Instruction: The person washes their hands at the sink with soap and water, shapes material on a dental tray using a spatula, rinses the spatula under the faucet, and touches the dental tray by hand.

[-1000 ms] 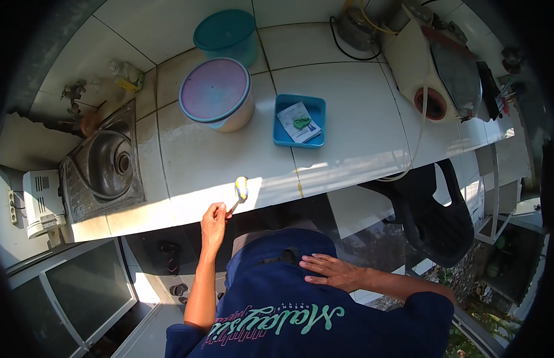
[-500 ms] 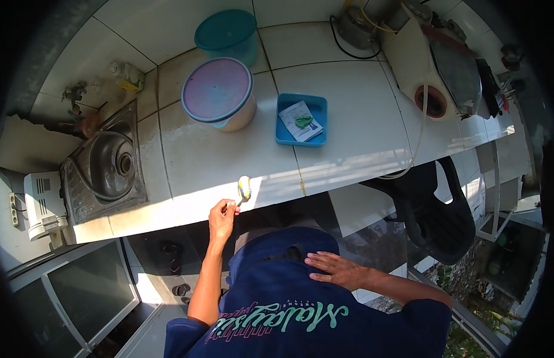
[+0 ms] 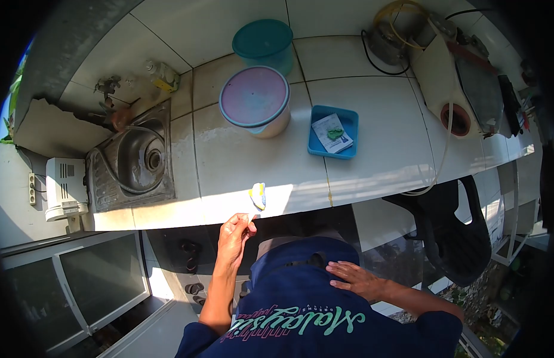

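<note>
My left hand (image 3: 236, 231) is at the counter's front edge, thumb and fingers pinched together. A small white, yellow and blue thing (image 3: 258, 196) extends past its fingertips, over the sunlit strip of the counter (image 3: 229, 173). Its thin pale end appears to lie between the fingers; blur hides what kind of thing it is. Resting flat on the front of my dark blue shirt (image 3: 301, 280) is my right hand (image 3: 354, 279), fingers stretched out and holding nothing.
Beyond stand a pink-lidded tub (image 3: 255, 98), a teal-lidded tub (image 3: 263, 45) and a blue tray (image 3: 341, 154) with a paper and green item. A steel sink (image 3: 139, 158) is left. A black chair (image 3: 450, 238) stands right, below a hose (image 3: 444, 152).
The view has shifted, so the counter's things appear farther right and lower. My left hand and the small colourful thing have moved left relative to the counter. My right hand stays on the shirt.
</note>
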### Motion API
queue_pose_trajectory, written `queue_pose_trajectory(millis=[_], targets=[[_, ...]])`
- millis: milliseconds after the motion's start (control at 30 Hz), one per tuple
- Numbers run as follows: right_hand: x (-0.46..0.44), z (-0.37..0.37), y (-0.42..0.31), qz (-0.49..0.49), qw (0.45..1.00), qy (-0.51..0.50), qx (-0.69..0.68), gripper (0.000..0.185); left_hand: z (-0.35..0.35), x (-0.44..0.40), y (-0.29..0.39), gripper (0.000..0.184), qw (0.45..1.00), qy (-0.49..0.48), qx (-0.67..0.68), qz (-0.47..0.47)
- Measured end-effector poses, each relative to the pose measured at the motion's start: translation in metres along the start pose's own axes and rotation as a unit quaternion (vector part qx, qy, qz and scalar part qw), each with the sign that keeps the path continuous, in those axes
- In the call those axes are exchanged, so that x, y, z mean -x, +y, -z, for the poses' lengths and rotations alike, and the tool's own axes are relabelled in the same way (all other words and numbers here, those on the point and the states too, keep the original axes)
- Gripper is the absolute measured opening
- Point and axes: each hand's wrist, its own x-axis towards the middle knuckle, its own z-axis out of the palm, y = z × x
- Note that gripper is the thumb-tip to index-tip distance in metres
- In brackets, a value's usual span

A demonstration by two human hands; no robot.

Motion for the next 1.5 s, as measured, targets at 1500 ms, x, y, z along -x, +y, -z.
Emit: queue_pose_trajectory(millis=[1500], targets=[[-0.019,0.042,-0.023,-0.039,0.99,-0.115,0.07,0.087,-0.031,0.065,0.067,0.024,0.885,-0.159,0.409,0.156]])
